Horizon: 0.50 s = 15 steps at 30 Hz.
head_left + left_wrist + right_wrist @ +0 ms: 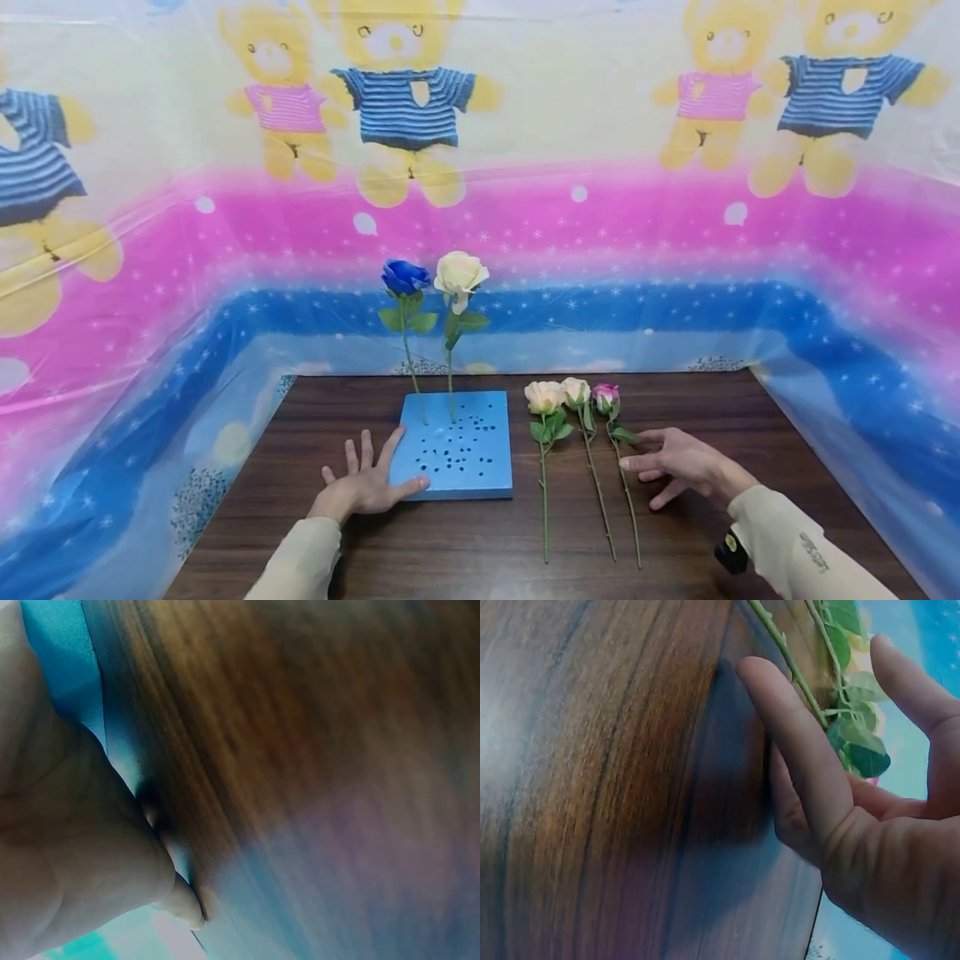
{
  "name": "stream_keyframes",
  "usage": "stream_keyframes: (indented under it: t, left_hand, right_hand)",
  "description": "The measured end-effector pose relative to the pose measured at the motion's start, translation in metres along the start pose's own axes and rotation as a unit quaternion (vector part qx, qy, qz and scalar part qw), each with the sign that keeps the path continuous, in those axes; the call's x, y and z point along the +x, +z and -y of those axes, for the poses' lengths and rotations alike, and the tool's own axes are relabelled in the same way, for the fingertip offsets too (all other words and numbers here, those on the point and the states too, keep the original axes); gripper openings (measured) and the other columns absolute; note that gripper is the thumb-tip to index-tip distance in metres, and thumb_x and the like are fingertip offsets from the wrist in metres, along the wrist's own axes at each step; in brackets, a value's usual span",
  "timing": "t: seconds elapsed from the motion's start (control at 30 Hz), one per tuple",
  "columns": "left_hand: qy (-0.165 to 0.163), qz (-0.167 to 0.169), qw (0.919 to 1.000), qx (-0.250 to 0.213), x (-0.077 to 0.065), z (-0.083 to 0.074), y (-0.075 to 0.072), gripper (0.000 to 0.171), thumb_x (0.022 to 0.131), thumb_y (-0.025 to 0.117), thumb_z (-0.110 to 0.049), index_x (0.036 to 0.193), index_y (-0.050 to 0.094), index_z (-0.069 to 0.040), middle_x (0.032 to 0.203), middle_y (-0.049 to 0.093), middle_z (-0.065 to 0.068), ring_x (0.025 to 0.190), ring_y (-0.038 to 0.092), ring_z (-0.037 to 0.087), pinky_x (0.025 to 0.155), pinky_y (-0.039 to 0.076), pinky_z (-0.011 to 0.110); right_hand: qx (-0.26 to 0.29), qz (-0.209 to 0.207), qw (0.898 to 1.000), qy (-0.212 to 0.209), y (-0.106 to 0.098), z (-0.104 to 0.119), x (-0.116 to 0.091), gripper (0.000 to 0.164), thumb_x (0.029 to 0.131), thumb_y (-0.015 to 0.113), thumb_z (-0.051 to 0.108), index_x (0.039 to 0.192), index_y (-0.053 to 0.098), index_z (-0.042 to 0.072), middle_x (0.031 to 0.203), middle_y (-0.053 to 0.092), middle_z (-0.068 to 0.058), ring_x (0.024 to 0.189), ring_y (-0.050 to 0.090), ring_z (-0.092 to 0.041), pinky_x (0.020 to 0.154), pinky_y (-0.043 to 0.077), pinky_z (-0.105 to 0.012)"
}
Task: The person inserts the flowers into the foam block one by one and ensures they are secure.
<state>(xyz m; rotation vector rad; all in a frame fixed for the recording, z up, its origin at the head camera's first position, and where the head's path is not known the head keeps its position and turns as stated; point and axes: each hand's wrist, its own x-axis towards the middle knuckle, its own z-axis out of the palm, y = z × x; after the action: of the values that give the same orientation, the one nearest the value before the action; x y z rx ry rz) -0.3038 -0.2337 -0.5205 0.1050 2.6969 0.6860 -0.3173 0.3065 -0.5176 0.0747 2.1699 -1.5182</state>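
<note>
A light blue block [487,482] dotted with holes lies on the table. A blue rose [405,277] and a white rose [461,273] stand upright in its back part. My left hand [362,485] rests against the block's left side, fingers spread, thumb at the front edge; the left wrist view shows the palm beside the blue edge. To the right, a pink rose [606,395] lies on the table, its leaves [861,739] visible in the right wrist view. Beside its stem, my right hand [690,463] hovers with fingers extended, fingertips right at the stem.
Two cream roses, a fuller one [544,397] and a smaller one [576,391], lie between the block and the pink rose, stems toward me. The dark wooden table [450,550] is bordered at the back and sides by a curtain [570,312] printed with bears.
</note>
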Motion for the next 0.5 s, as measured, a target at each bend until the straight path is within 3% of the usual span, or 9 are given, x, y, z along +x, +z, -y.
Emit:
stream_keyframes:
  t: [0.13,0.3,0.37,0.5]
  left_hand:
    - [-0.001,0.003,1.0000,-0.002,-0.001,-0.001,0.000,0.120,0.095,0.063,-0.087,0.181,0.000,-0.032,0.180,-0.023,0.031,0.163,-0.022,0.059,0.114,-0.014,0.093]
    - [-0.006,0.015,0.9999,0.000,0.001,0.001,0.000,0.121,0.094,0.060,-0.090,0.181,-0.004,-0.035,0.180,-0.027,0.028,0.164,-0.026,0.056,0.115,-0.018,0.090]
    - [-0.003,0.014,0.9999,-0.003,0.002,0.003,0.001,0.122,0.093,0.060,-0.091,0.181,-0.003,-0.035,0.180,-0.027,0.029,0.164,-0.026,0.057,0.114,-0.020,0.090]
    - [0.002,0.007,1.0000,-0.003,0.003,0.002,0.001,0.122,0.093,0.061,-0.090,0.181,-0.003,-0.034,0.179,-0.025,0.032,0.162,-0.025,0.060,0.113,-0.017,0.092]
  right_hand:
    - [-0.019,-0.002,1.000,0.009,0.004,0.001,-0.001,0.109,0.098,0.090,0.028,0.173,0.019,-0.008,0.161,0.044,-0.046,0.136,0.066,-0.049,0.077,0.069,-0.056]
    - [-0.026,0.004,1.000,0.009,0.008,0.003,-0.003,0.119,0.093,0.095,0.022,0.175,0.013,-0.006,0.164,0.027,-0.053,0.142,0.060,-0.051,0.076,0.069,-0.055]
    - [-0.028,0.002,1.000,0.005,0.010,0.002,-0.003,0.122,0.091,0.097,0.019,0.175,0.012,-0.007,0.164,0.027,-0.054,0.135,0.066,-0.048,0.075,0.069,-0.054]
    - [-0.037,-0.012,0.999,-0.004,0.016,-0.001,-0.004,0.124,0.087,0.099,0.016,0.174,0.013,-0.008,0.154,0.041,-0.049,0.109,0.077,-0.037,0.072,0.069,-0.052]
